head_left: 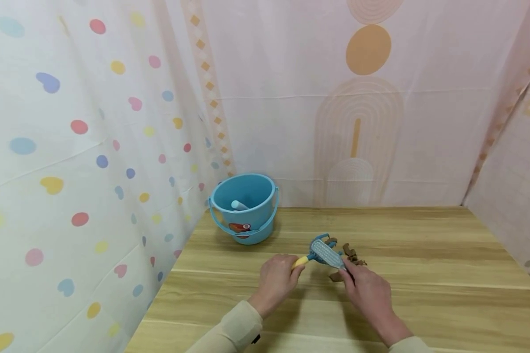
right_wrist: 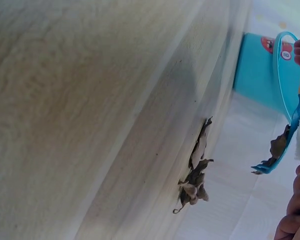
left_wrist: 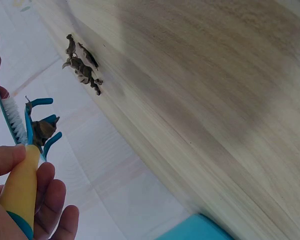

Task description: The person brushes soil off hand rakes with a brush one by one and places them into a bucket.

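My left hand (head_left: 275,280) grips the yellow handle of a small hand rake (left_wrist: 21,181) with curved blue tines. A brown dried leaf (left_wrist: 44,131) sits caught among those tines. In my right hand (head_left: 372,293) is a small brush (head_left: 327,253) with a pale blue back and white bristles, pinched near its end. The bristles face the back of the rake head, close against it in the left wrist view. More crumpled dried leaves (right_wrist: 194,182) lie on the table just beyond the right hand.
A blue bucket (head_left: 255,219) with its handle hanging down stands at the table's back left, a pale blue rod (head_left: 239,205) sticking up inside it. The wood-grain table (head_left: 441,255) meets patterned curtains (head_left: 282,132) at the back and sides.
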`<state>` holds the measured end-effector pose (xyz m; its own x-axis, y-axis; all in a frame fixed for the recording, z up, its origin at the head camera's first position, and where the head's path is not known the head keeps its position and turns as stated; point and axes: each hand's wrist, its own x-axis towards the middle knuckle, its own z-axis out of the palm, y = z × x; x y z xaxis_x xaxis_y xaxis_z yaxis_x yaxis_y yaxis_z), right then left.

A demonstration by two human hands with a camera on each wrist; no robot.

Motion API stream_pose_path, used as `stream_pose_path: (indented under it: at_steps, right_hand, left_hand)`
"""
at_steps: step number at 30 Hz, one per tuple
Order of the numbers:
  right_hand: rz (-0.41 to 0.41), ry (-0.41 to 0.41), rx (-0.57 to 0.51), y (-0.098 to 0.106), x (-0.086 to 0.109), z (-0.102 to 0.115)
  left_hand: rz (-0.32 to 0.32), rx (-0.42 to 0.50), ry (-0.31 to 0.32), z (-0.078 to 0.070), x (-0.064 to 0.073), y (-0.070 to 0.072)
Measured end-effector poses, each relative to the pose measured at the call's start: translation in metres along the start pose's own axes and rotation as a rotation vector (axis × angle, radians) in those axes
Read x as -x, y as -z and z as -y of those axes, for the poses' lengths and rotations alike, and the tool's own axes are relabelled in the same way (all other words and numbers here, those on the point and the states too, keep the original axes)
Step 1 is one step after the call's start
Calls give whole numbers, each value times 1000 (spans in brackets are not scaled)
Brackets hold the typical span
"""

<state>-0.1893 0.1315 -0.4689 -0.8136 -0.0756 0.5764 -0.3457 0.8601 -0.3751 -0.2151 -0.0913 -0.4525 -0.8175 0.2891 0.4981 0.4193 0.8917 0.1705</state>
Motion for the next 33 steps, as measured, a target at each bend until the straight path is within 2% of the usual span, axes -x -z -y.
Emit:
stream_pose_path:
  at_steps: [4, 10, 14, 17, 21, 24, 27, 33]
  right_hand:
    - [-6, -26, -8, 2, 1, -3]
    - [-62, -32, 7, 4, 3, -12]
    - [-94, -32, 18, 4, 5, -19]
    - [-76, -65, 9, 6, 5, -23]
    - [-48, -134, 2, 11, 4, -29]
    - [-74, -158, -7, 13, 2, -31]
    - [-140, -112, -32, 14, 0, -28]
    - [-252, 151, -71, 5, 0, -18]
  left_hand:
    - [-11, 2, 19, 1, 0, 0]
    - [-30, 10, 51, 4, -1, 0]
    - [-50, 24, 48, 6, -3, 1]
    - [-57, 44, 41, 7, -4, 2]
    - [-45, 64, 54, 7, -4, 1]
    - [-10, 91, 90, 8, -4, 0]
    - [29, 137, 133, 7, -5, 1]
    - [113, 261, 217, 5, -7, 1]
